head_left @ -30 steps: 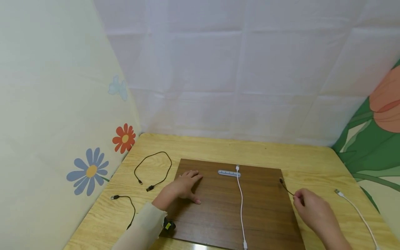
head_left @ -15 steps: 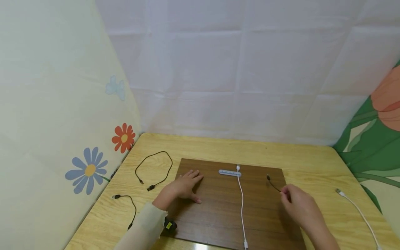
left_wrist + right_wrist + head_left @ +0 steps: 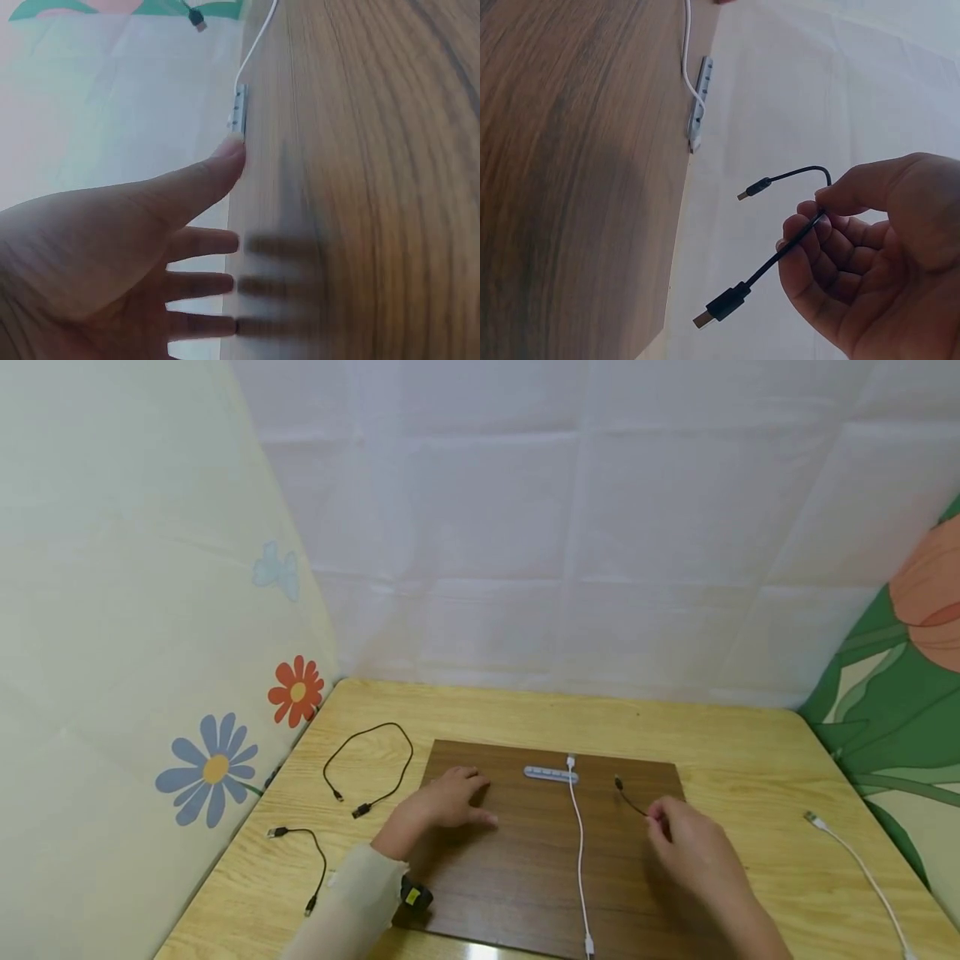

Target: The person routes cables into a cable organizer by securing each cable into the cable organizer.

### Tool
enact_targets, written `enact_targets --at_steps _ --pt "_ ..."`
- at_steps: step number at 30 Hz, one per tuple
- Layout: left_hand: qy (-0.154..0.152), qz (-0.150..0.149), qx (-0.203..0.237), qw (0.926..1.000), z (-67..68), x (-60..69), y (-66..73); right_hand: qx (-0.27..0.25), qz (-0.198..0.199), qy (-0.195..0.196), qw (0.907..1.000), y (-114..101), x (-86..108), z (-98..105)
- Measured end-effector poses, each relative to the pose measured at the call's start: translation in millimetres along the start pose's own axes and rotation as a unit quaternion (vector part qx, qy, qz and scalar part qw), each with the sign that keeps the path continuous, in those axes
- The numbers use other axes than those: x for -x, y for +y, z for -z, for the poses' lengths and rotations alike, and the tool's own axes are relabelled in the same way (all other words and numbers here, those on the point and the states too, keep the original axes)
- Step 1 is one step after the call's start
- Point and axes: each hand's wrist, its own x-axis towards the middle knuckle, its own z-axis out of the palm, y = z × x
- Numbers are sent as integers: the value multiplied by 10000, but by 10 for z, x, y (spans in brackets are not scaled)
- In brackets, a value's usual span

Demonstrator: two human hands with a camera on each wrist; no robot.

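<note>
My right hand pinches a short black USB cable between thumb and fingers, above the right part of a brown wooden board. Both plugs of this cable hang free in the right wrist view. My left hand is over the board's left side, fingers extended and thumb apart, holding nothing. A white USB cable runs down the board from its far edge. Its upper end crosses a small light-blue slotted cable holder, seen beyond my left thumb in the left wrist view.
On the table, left of the board, lie a long looped black cable and a shorter black cable. Another white cable lies to the right. A pale cloth wall stands behind the table.
My right hand has moved left with the black USB cable, from beside the board's right edge to over the board. My left hand has shifted slightly, and its thumb has moved up and right.
</note>
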Motion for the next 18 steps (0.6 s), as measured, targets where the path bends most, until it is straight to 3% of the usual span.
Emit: enact_targets --at_steps 10,14,18 --pt "1094 -656 -2 9918 -98 -204 280 27 382 316 9988 -170 -24 -77" --pt "1378 -900 423 9855 -132 -288 420 40 412 338 9986 -229 -39 -102" --pt "1463 -1082 1020 9780 -184 -371 525 61 490 412 9979 -289 -43 -121"
